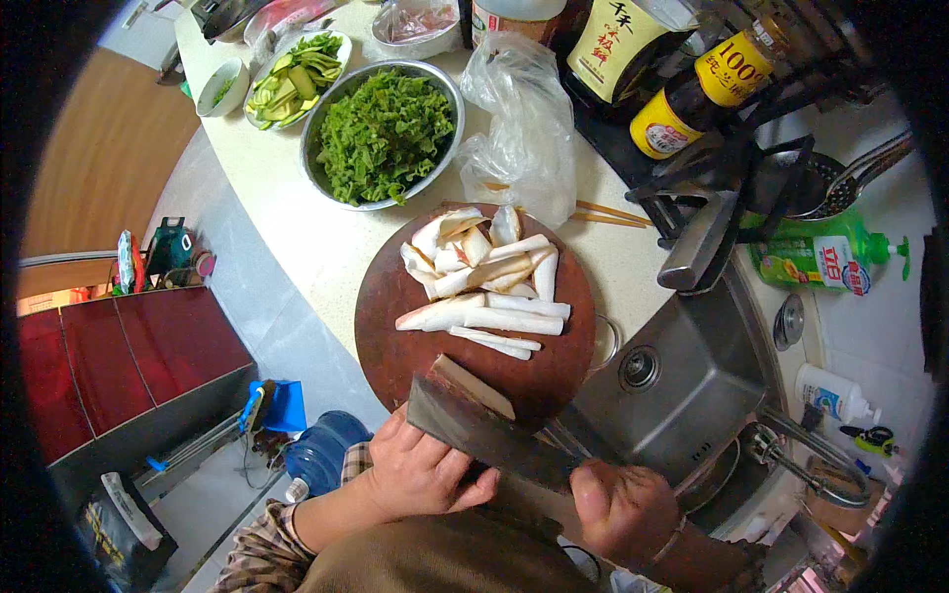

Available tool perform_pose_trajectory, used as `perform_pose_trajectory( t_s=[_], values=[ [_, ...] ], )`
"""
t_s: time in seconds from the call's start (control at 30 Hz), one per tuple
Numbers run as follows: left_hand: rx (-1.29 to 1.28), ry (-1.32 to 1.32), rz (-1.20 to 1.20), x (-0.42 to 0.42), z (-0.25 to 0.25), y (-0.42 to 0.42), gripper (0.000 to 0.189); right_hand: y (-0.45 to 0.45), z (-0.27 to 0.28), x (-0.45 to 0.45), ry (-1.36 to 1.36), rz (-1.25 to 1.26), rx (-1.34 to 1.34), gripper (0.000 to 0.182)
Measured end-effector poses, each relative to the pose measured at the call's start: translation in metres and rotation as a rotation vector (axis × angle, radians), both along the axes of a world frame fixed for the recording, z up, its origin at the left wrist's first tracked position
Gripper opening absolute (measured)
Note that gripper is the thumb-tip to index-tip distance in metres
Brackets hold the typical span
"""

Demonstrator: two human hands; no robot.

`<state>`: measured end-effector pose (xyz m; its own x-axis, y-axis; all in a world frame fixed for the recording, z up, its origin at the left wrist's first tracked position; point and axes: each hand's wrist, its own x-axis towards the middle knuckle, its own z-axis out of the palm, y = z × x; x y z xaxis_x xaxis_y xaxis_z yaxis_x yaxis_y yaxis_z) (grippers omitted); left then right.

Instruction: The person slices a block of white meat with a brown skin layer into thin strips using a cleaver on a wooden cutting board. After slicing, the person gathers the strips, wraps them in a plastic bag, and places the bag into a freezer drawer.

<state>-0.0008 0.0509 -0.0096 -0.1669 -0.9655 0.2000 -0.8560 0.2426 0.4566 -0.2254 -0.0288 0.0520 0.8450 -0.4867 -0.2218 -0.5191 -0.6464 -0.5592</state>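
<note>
My right hand [626, 511] grips the handle end of a broad metal cleaver [489, 430], whose blade slants up to the left over the near edge of a round wooden cutting board [385, 348]. Curled fingers of my left hand [430, 463] lie against or just under the blade's left end; whether they hold anything is hidden. A long pale slice [474, 385] with a brownish side lies along the blade's far edge. Beyond it, peeled white stalk pieces [511, 319] lie in rows on the board. Curved pale peelings or offcuts [448, 233] are heaped at its far side.
A metal bowl of leafy greens [385, 137], a plate of sliced green vegetable [293, 85] and a clear plastic bag [519, 126] stand beyond the board. Chopsticks [612, 215] lie beside the bag. At right are a steel sink [667, 385], a gas stove [741, 178] and a sauce bottle [704, 89].
</note>
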Motion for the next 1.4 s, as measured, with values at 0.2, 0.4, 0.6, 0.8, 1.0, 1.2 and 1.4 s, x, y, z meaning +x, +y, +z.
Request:
perform_pose_trajectory(
  t_s=[0.2,0.4,0.6,0.8,1.0,1.2,1.4],
  values=[
    [0.083,0.059,-0.016,0.003,-0.004,0.004,0.033,-0.004,0.006,0.000,0.055,0.059,0.001,0.010],
    [0.033,-0.009,-0.016,0.003,0.000,-0.002,0.034,-0.004,0.001,-0.001,0.039,0.012,0.085,0.009],
    [0.066,0.019,-0.047,0.006,-0.001,-0.003,0.036,0.003,-0.006,0.004,0.058,-0.006,0.051,0.008],
    [0.078,0.055,-0.029,0.007,0.000,-0.002,0.033,-0.002,-0.013,0.010,-0.032,-0.022,0.115,0.009],
    [0.037,0.071,-0.046,0.007,-0.006,-0.001,0.029,-0.011,0.001,0.023,0.101,-0.015,0.174,0.006],
    [0.043,-0.006,0.010,0.004,-0.002,-0.005,0.028,-0.008,-0.012,0.036,0.047,-0.060,0.125,0.010],
    [0.052,0.043,-0.003,0.008,0.000,-0.006,0.028,0.004,0.000,0.019,0.127,-0.078,0.026,0.011]
  ],
)
